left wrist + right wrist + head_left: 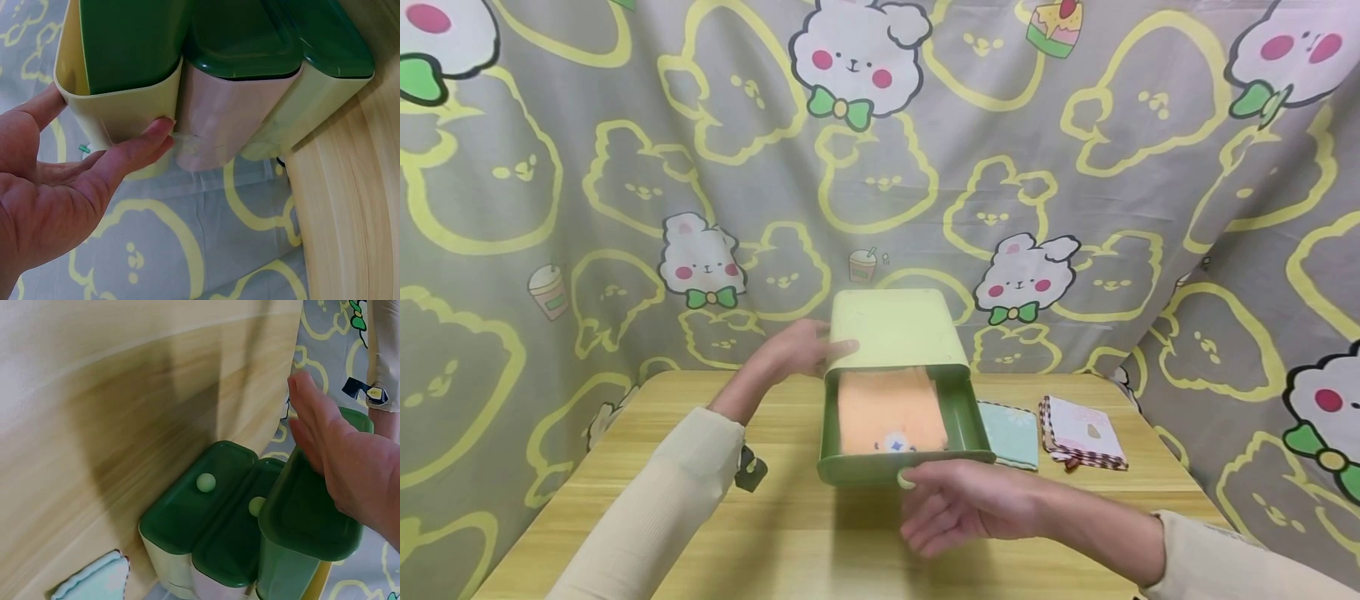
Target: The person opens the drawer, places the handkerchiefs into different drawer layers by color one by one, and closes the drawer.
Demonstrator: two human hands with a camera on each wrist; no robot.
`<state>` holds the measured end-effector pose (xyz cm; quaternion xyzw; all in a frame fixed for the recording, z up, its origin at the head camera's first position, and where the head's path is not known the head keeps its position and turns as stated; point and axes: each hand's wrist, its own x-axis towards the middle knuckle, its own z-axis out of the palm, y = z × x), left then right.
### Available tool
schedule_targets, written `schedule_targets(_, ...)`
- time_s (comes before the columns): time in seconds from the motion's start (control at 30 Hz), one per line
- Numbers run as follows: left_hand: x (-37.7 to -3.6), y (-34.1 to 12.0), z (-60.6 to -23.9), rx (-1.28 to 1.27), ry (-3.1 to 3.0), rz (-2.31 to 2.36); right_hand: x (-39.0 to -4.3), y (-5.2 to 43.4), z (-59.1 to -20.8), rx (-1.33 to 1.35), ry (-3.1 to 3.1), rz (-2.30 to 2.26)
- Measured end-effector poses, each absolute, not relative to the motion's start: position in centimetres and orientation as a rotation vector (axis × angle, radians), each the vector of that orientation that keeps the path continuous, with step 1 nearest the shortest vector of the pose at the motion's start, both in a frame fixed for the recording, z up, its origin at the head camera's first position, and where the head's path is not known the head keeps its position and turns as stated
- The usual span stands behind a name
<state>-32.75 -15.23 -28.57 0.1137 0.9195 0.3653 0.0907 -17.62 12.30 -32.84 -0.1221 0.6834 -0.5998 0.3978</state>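
The right hand point(958, 504) is reaching up to the front of the pulled-out green drawer point(904, 429), fingers loose and apart, thumb at its pale knob point(907, 479). The left hand point(801, 348) is lying flat, fingers straight, against the yellow cabinet point(895, 329) at the table's point(790, 533) back edge. An orange cloth point(891, 410) is lying in the drawer. A blue cloth point(1011, 433) and a pink cloth point(1084, 432) are lying just right of it.

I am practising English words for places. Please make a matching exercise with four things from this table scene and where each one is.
Things:
1. orange cloth
2. left hand
3. right hand
4. pink cloth

Places:
A. at the front of the top drawer
B. on the table, far right
C. inside the top drawer
D. against the pale case

Pairs: 1-C, 2-D, 3-A, 4-B
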Motion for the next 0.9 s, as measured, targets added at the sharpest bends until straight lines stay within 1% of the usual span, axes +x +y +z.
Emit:
schedule_targets(0.2, -32.7, -15.2, -28.6, 0.325, 2.741, 1.080, -17.7, 12.0, -33.1, -0.226, 1.701, -1.606)
schedule_targets(0.6, -32.6, -15.3, -28.5, 0.327, 2.735, 1.082, -17.5, 11.3, -33.6, -0.179, 1.714, -1.749)
schedule_targets(0.9, -32.6, -15.3, -28.5, 0.327, 2.727, 1.092, -18.9, 10.6, -32.7, -0.109, 1.709, -1.806)
